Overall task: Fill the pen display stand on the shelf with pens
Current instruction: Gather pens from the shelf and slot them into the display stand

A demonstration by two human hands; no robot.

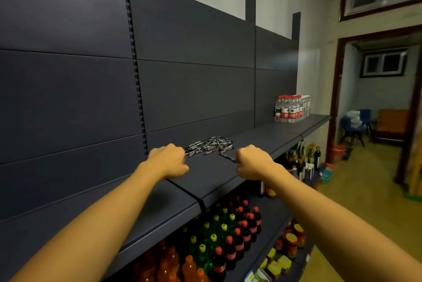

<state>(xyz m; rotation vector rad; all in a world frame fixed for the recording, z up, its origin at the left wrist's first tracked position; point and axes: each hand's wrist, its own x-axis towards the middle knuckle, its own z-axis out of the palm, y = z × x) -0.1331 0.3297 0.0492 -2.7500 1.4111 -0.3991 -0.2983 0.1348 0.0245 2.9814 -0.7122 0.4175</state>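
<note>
Both forearms reach from the lower frame edge toward the dark shelf (262, 138), above rows of coloured drink bottles (219, 236) on the tier below. Left hand (169, 160) rests at the near-left edge of the pen pile (211, 144), fingers curled under; whether it grips any pens cannot be told, since the fingertips are hidden behind the knuckles. Right hand (253, 163) is curled round what appears to be a single pen (227, 157), whose dark barrel projects toward the pile. Loose pens lie heaped in the middle of the shelf, touching one another at mixed angles. No display stand can be made out in this view. Water bottles (291, 108) stand well apart, farther right on the same shelf.

Handling, as judged: each pen is light, stiff and slender, with a smooth barrel likely to roll or slip when pinched near one end. A hold at mid-barrel, between thumb and two fingers, probably gives the best control; lifting from the tangled heap may drag neighbouring pens toward the shelf edge.
</note>
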